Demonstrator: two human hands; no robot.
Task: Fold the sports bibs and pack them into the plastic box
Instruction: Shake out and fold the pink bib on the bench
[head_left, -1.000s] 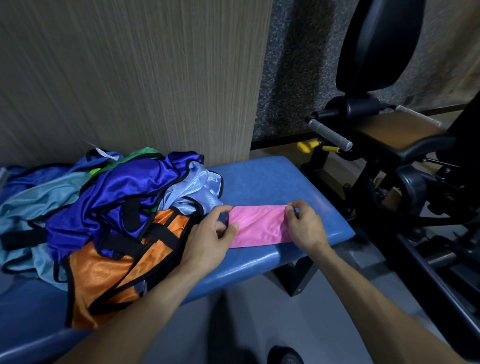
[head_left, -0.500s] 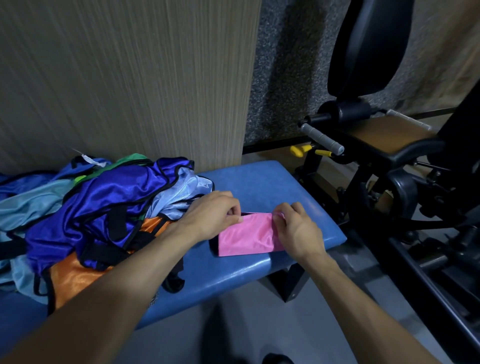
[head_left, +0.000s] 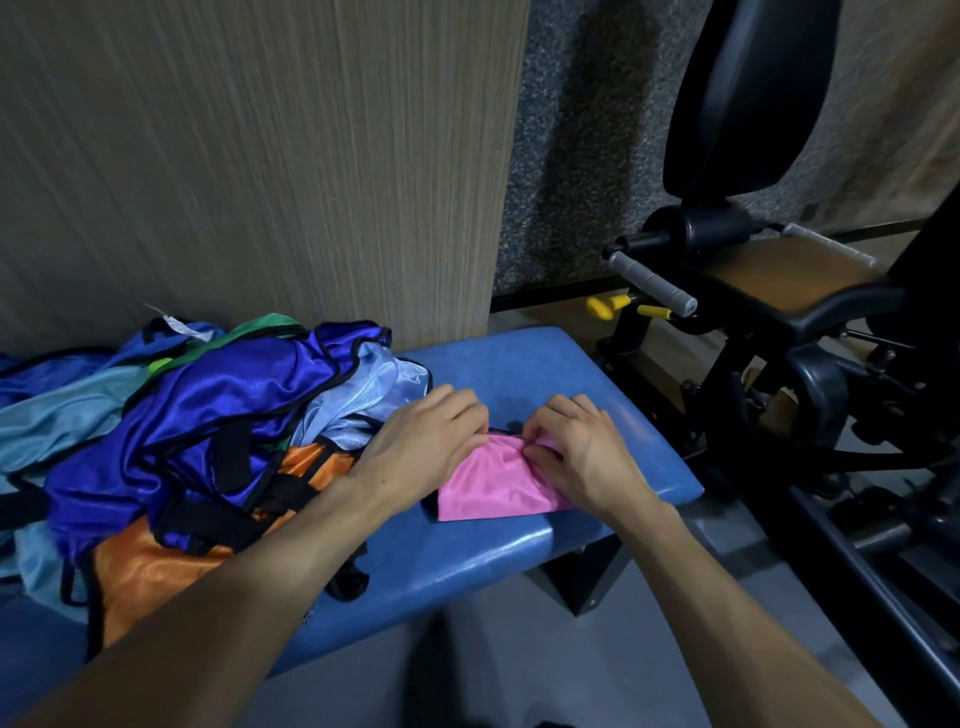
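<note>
Slippage is the risk: the pink bib (head_left: 493, 480), folded small near the right end of the blue bench (head_left: 519, 374), could spring open if the left hand (head_left: 431, 441), fingers curled on its far edge, or the right hand (head_left: 582, 452), pinching the fabric, lets go. No plastic box shows.

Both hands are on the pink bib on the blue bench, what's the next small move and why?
Probably press the pink bib flat to set the fold: it is already a small packet, with the left hand and right hand on its top edge. No plastic box is in view yet.
</note>
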